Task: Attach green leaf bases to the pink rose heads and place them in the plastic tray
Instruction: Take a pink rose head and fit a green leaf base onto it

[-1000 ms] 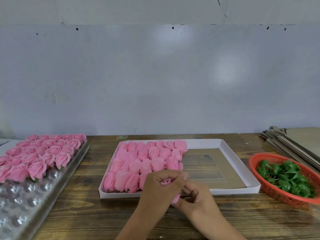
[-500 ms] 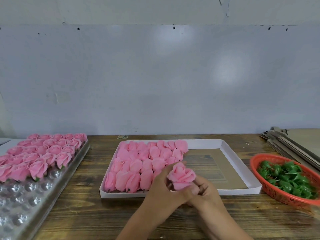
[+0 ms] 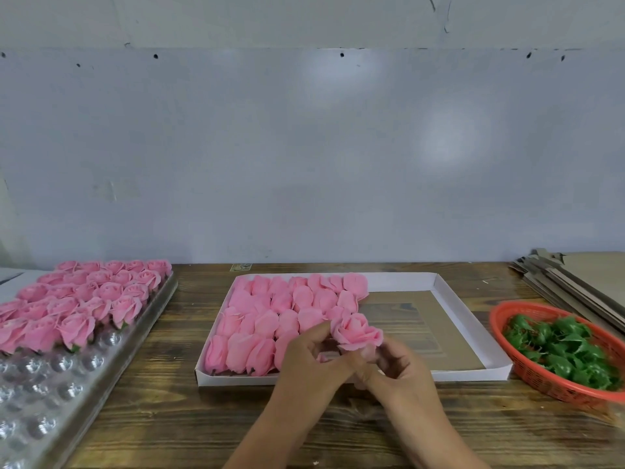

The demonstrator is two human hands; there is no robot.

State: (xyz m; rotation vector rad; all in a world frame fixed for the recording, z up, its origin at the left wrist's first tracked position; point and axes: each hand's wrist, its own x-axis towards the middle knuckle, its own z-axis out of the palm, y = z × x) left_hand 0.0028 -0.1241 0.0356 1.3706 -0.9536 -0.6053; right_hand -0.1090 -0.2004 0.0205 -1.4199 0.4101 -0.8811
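- At the centre of the wooden table (image 3: pixel 162 411), both hands meet over the near edge of a white cardboard box tray (image 3: pixel 473 336), holding one pink rose head (image 3: pixel 357 333) upright between them.
- Left hand (image 3: pixel 314 363) pinches the rose from its 9 o'clock side, fingertips curled against the lower petals.
- Right hand (image 3: pixel 399 370) grips beneath the rose at its 5 o'clock, fingers curled round the base; whether a green leaf base sits there I cannot tell.
- Filling the left half of the box tray, rows of pink rose heads (image 3: pixel 270 319) lie on their sides, touching one another; the right half shows bare brown card.
- At 9 o'clock from the hands, a clear plastic tray (image 3: pixel 61 394) with round cups holds upright finished roses (image 3: pixel 77 302) in its far rows, some with green showing underneath.
- At 3 o'clock, an orange basket (image 3: pixel 537 377) holds a heap of green leaf bases (image 3: pixel 564 346).
- At 2 o'clock, flat cardboard sheets (image 3: pixel 581 279) lie stacked against the wall.
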